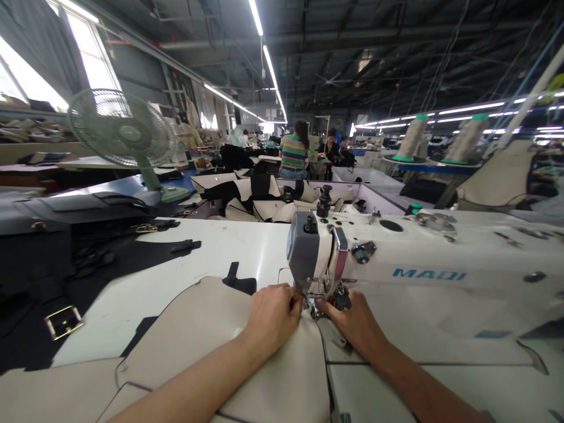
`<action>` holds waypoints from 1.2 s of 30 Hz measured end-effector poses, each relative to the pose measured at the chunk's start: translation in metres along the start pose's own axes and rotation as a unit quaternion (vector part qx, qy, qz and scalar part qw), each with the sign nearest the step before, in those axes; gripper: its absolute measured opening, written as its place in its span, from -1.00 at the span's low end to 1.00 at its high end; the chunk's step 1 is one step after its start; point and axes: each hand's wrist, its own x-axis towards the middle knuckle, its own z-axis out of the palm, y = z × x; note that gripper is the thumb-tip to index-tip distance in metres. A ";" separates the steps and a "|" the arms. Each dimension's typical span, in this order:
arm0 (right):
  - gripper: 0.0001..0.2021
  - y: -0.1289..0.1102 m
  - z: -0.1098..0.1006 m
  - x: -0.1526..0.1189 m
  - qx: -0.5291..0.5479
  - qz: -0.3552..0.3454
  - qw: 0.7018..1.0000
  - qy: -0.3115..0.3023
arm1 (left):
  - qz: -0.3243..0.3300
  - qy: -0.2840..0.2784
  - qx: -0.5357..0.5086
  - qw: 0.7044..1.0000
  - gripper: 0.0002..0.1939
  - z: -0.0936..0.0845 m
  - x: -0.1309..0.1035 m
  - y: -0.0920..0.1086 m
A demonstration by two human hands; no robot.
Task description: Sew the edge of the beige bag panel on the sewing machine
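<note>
A beige leather-like panel (194, 329) with dark edges lies across the sewing machine bed and runs under the presser foot (315, 305) of the white sewing machine (418, 258). My left hand (273, 317) is closed just left of the needle area, fingers curled on the panel's edge. Right of the presser foot is my right hand (359, 326), its thumb reaching to the foot. Its other fingers are partly hidden behind a machine part, so their grip cannot be made out. A black strap tab (233, 276) sticks out from the panel's far edge.
Black leather pieces with a gold buckle (64, 322) lie at the left. A green fan (127, 132) stands behind them. Beyond the machine is a bin (374, 197) of beige and black pieces. Thread cones (466, 138) stand at the right; people work farther back.
</note>
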 end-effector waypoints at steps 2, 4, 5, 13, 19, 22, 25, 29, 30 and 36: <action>-0.70 -0.001 0.001 0.000 0.009 0.007 1.000 0.003 | -0.005 0.001 -0.007 1.000 -0.83 0.000 -0.001 0.000; -0.67 0.000 0.002 0.000 0.013 0.013 1.000 0.007 | -0.010 0.001 -0.016 1.000 -0.86 -0.001 -0.001 0.000; -0.66 0.001 0.003 0.000 0.014 0.013 1.000 0.008 | -0.012 0.001 -0.019 1.000 -0.88 -0.001 -0.001 0.000; -0.68 0.001 0.004 0.000 0.030 0.011 0.999 0.016 | -0.019 -0.007 -0.022 1.000 -0.86 -0.001 0.000 0.001; -0.71 -0.001 0.005 -0.001 0.044 0.025 0.999 0.020 | -0.035 -0.008 -0.015 0.999 -0.84 0.002 0.001 0.000; -0.71 -0.003 0.005 -0.001 0.056 0.029 0.998 0.020 | -0.034 -0.009 -0.017 0.999 -0.88 0.001 0.003 0.001; -0.72 -0.004 0.006 -0.002 0.075 0.026 0.997 0.021 | -0.036 -0.013 -0.018 0.999 -0.89 0.000 0.003 0.002; -0.75 -0.004 0.013 -0.004 0.093 0.023 0.995 0.028 | -0.044 -0.018 -0.019 0.999 -0.90 -0.002 0.002 0.002; -0.77 -0.003 0.016 -0.005 0.092 0.021 0.995 0.032 | -0.044 -0.020 -0.021 0.999 -0.90 -0.002 0.002 0.002; -0.82 -0.001 0.025 -0.003 0.052 0.013 0.997 0.056 | -0.029 -0.031 -0.038 0.998 -0.88 -0.002 0.003 0.002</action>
